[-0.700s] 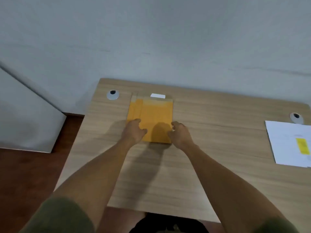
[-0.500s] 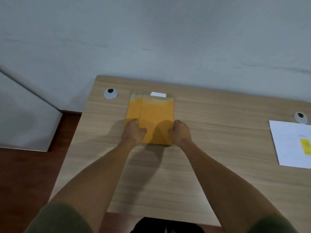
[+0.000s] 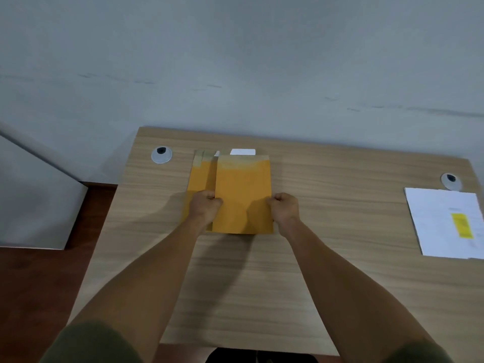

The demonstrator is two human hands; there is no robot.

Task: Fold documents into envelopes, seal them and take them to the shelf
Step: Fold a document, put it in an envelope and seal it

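two hands: left hand [image 3: 205, 207] and right hand [image 3: 285, 207], each curled around a side edge of the top envelope [image 3: 242, 197]
fingers: folded tight on the left and right edges, pinching the envelope near its lower half
change: top envelope now sits shifted right and slightly raised off the envelope stack [image 3: 200, 176]; earlier it lay squared on the pile with the hands resting at its lower corners
meaning: one envelope looks separated and ready for filling; no document inside yet, by judgement
white slip [image 3: 242, 152]: peeks out just beyond the envelope's far edge
documents [image 3: 445, 221]: lie flat, well apart at the right of the desk [image 3: 340, 205], unfolded
view: desk appears nearer than before
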